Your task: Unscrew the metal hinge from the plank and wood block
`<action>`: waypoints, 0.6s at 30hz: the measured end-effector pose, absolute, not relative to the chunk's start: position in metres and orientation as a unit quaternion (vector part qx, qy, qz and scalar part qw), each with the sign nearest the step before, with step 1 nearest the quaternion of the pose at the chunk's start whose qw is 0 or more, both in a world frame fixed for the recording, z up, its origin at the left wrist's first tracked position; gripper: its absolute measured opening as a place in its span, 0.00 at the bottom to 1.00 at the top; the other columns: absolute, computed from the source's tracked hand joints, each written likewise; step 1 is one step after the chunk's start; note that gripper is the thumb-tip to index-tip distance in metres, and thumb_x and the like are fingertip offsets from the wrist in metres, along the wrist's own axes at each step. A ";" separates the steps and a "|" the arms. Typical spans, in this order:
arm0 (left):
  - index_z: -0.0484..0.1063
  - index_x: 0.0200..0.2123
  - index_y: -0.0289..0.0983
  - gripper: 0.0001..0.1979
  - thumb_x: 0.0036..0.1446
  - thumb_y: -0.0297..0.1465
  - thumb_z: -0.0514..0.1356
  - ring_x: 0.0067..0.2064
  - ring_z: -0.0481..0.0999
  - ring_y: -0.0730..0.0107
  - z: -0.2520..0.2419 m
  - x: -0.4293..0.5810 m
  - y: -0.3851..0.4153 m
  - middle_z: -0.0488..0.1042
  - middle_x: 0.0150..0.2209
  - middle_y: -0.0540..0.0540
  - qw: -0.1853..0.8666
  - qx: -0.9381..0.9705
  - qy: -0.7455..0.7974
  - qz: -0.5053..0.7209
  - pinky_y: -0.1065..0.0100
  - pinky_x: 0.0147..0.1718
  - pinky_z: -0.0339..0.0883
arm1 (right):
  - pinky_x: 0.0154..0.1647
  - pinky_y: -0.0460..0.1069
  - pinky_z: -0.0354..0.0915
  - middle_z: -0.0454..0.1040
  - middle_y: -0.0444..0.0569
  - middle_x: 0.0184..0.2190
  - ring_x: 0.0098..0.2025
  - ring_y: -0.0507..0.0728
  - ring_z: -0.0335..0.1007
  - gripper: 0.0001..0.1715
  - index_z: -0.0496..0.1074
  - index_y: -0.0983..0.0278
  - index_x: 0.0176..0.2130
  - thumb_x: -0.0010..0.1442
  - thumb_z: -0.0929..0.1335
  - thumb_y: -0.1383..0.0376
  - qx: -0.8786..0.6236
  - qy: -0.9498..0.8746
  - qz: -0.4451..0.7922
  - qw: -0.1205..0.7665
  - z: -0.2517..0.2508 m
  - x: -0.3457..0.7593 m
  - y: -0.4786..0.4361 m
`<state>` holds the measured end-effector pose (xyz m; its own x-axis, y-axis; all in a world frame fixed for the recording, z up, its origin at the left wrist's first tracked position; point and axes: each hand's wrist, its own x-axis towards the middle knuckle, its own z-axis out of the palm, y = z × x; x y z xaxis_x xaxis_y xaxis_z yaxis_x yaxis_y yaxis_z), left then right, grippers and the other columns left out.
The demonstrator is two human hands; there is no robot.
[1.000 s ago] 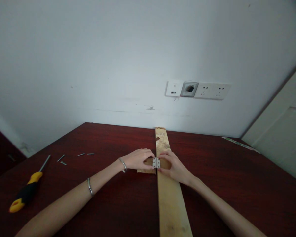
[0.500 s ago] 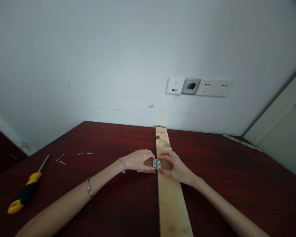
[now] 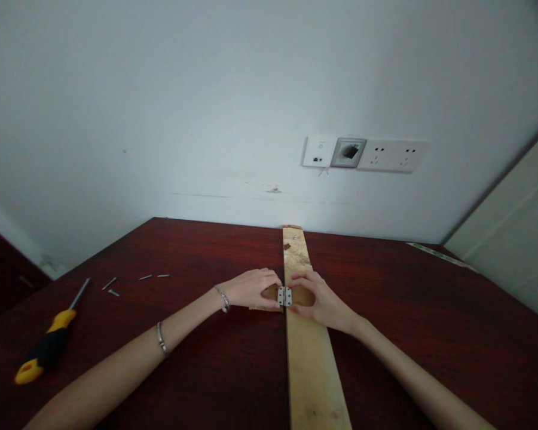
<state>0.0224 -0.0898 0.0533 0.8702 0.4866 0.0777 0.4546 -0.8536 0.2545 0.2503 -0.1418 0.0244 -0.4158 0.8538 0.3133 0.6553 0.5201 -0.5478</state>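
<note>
A small silver hinge (image 3: 284,296) lies opened flat across the seam between a long pale wooden board (image 3: 314,364) and a shorter wood piece (image 3: 269,293) on its left. My left hand (image 3: 252,288) grips the hinge's left leaf between thumb and fingertips. On the other side my right hand (image 3: 326,303) holds the right leaf the same way, resting over the long board. Most of the shorter piece is hidden under my left hand.
At the left lie a yellow and black screwdriver (image 3: 49,343) and several screws (image 3: 113,292) on the dark red table (image 3: 197,251). Behind stands a white wall with sockets (image 3: 388,156). A thin strip (image 3: 442,257) lies at the back right.
The view has shifted very slightly. Both hands keep their place at the hinge, and nothing else has visibly moved.
</note>
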 end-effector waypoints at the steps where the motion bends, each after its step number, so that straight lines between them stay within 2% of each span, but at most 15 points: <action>1: 0.68 0.47 0.35 0.22 0.55 0.43 0.63 0.46 0.72 0.61 0.054 0.022 -0.090 0.72 0.45 0.43 0.114 0.960 0.245 0.069 0.65 0.47 0.65 | 0.58 0.60 0.58 0.69 0.56 0.50 0.54 0.63 0.63 0.22 0.72 0.64 0.45 0.50 0.73 0.61 -0.460 -0.823 0.177 0.284 0.025 0.250 -0.142; 7: 0.68 0.46 0.35 0.21 0.55 0.44 0.63 0.46 0.72 0.61 0.054 0.022 -0.090 0.72 0.45 0.43 0.112 0.961 0.243 0.071 0.65 0.46 0.65 | 0.59 0.60 0.58 0.68 0.54 0.50 0.54 0.63 0.63 0.23 0.72 0.63 0.47 0.50 0.73 0.60 -0.458 -0.824 0.184 0.279 0.027 0.251 -0.142; 18: 0.68 0.46 0.35 0.22 0.56 0.45 0.62 0.47 0.72 0.60 0.053 0.022 -0.091 0.72 0.46 0.42 0.114 0.960 0.244 0.070 0.63 0.48 0.65 | 0.60 0.60 0.58 0.69 0.53 0.50 0.55 0.62 0.64 0.21 0.74 0.61 0.45 0.51 0.73 0.61 -0.455 -0.820 0.213 0.276 0.030 0.255 -0.141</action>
